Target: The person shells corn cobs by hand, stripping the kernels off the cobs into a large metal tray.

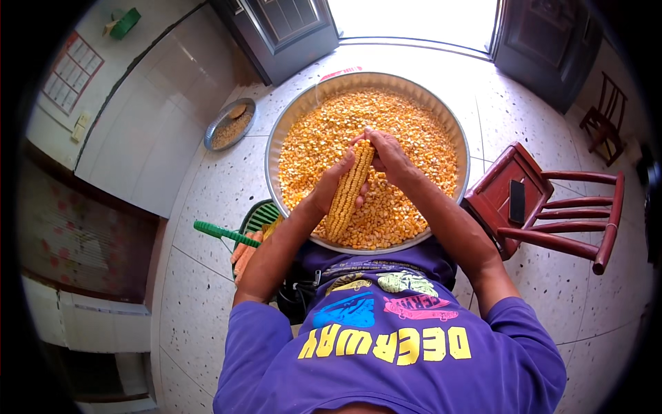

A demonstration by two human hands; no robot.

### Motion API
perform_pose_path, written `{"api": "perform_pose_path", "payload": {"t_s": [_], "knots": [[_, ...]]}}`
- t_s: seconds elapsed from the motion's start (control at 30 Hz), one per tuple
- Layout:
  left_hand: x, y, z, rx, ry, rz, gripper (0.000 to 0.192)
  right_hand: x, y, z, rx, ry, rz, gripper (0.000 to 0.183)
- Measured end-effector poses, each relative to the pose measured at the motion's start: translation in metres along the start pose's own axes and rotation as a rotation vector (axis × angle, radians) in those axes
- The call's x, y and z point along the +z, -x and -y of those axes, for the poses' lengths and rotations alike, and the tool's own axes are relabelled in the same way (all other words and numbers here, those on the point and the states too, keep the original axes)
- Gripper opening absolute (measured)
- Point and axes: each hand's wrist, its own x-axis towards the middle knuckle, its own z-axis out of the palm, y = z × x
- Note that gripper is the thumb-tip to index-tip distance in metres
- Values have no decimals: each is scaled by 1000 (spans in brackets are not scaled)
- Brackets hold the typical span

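A yellow corn cob [350,191], its rows of kernels showing along the side towards me, lies slanted in my left hand [333,181]. The thumb runs along its upper left side and fingertips show past its right edge. My right hand [389,155] is at the cob's far tip, thumb and fingers bent around that end. Its palm side is hidden from me. Both hands are above a wide round metal basin [462,155], which holds a thick layer of loose corn kernels [408,119]. The basin's near rim is against my lap.
Left of the basin stands a green plastic basket [260,217] with bare cobs [243,259] inside. Farther off sits a small metal pan [253,116] of grain. A red wooden chair [481,207] bearing a black phone [516,201] is at right, and an open doorway [414,20] lies ahead.
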Motion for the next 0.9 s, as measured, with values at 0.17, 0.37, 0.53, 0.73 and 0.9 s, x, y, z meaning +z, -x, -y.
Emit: {"api": "perform_pose_path", "payload": {"t_s": [0.17,0.37,0.53,0.73,0.9], "knots": [[-2,1,-2,3,1,-27,52,-2,5,6,92,-181,107,44],[0,-1,-2,-30,-28,-73,51,-1,0,3,13,94,22,46],[-3,1,-1,-49,-34,-32,49,-9,6,8,128,-59,83,42],[-6,-1,1,-33,-109,-70,49,3,5,10,-138,549,22,44],[-12,-1,3,-70,-91,-74,51,3,-2,-1,-246,749,-122,46]]}}
